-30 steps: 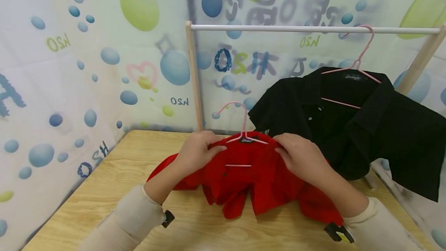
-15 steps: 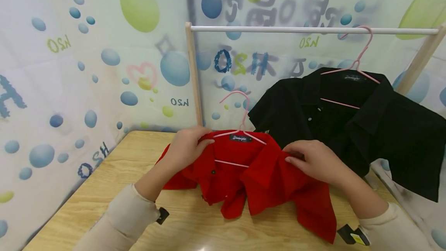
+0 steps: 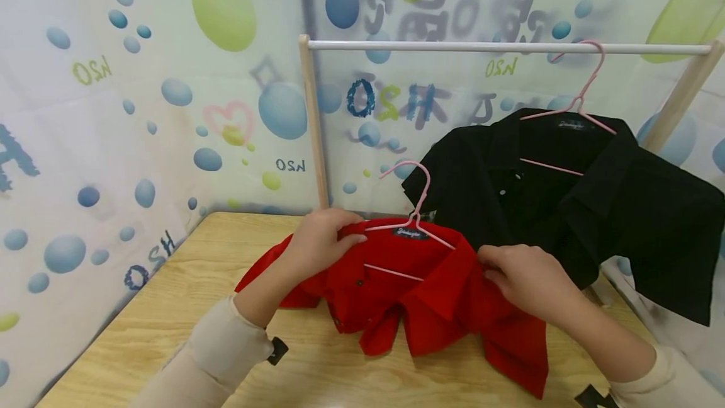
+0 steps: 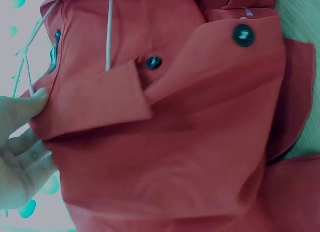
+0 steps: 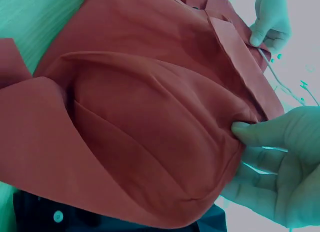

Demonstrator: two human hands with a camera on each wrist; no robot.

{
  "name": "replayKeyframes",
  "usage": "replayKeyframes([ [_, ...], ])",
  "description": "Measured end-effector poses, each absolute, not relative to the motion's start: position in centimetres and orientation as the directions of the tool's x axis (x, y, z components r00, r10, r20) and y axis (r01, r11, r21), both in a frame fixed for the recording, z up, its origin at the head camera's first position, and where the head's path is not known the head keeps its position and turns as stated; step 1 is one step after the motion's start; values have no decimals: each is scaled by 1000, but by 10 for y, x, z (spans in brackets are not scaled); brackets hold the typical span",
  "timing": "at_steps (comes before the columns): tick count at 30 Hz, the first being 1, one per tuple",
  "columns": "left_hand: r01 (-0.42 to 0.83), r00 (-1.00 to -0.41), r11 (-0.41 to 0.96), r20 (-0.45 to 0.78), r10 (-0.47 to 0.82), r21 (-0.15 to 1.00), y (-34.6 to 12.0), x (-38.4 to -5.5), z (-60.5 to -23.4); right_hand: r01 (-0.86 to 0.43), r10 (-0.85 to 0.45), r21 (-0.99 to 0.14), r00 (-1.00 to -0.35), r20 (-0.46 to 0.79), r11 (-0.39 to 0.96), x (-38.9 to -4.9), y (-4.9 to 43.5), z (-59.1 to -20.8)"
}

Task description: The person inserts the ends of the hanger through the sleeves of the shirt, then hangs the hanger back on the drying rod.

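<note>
A red short-sleeved shirt point(image 3: 430, 294) is held up by its shoulders, its lower part resting on the table. Inside its collar sits a pink hanger point(image 3: 420, 197), the hook free above the neck label. My left hand point(image 3: 320, 241) pinches the shirt near the left side of the collar; in the left wrist view the thumb point(image 4: 37, 99) presses on the cloth beside the hanger. At the opposite shoulder, my right hand point(image 3: 529, 276) pinches the fabric between thumb and fingers, as the right wrist view also shows.
A clothes rack with a white rail point(image 3: 481, 47) and wooden posts point(image 3: 314, 118) stands on the wooden table point(image 3: 226, 257). On its right side hangs a black shirt point(image 3: 487, 169) on a pink hanger point(image 3: 589, 84), close behind my right hand. A patterned curtain point(image 3: 141, 143) forms the backdrop.
My right hand has moved outward to the right along the shoulder. My left hand went left, then came back right. The red shirt is spread wider, and its hanger has shifted right.
</note>
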State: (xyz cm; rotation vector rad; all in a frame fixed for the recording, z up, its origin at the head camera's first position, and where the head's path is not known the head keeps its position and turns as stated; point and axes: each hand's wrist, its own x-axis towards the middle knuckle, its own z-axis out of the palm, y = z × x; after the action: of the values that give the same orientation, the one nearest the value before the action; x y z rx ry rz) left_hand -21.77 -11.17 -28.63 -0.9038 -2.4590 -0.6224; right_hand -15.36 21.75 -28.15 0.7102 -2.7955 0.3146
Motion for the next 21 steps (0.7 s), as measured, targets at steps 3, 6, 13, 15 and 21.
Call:
replayKeyframes([
  [3, 693, -688, 673, 515, 511, 259, -111, -219, -285, -461, -414, -119, -864, 287, 879, -150, 221, -279],
  [6, 698, -693, 658, 500, 519, 284, -111, -219, -283, -436, -393, -101, -873, 289, 894, -147, 225, -276],
  [13, 723, -672, 608, 540, 507, 328, -115, -220, -277, -416, -376, -90, -880, 289, 905, -145, 240, -269],
  [15, 729, -662, 598, 567, 490, 334, -118, -221, -276, -410, -371, -89, -883, 287, 908, -145, 245, -268],
  [21, 720, -665, 573, 627, 406, 392, -128, -229, -272, -394, -355, -76, -884, 305, 916, -144, 260, -262],
])
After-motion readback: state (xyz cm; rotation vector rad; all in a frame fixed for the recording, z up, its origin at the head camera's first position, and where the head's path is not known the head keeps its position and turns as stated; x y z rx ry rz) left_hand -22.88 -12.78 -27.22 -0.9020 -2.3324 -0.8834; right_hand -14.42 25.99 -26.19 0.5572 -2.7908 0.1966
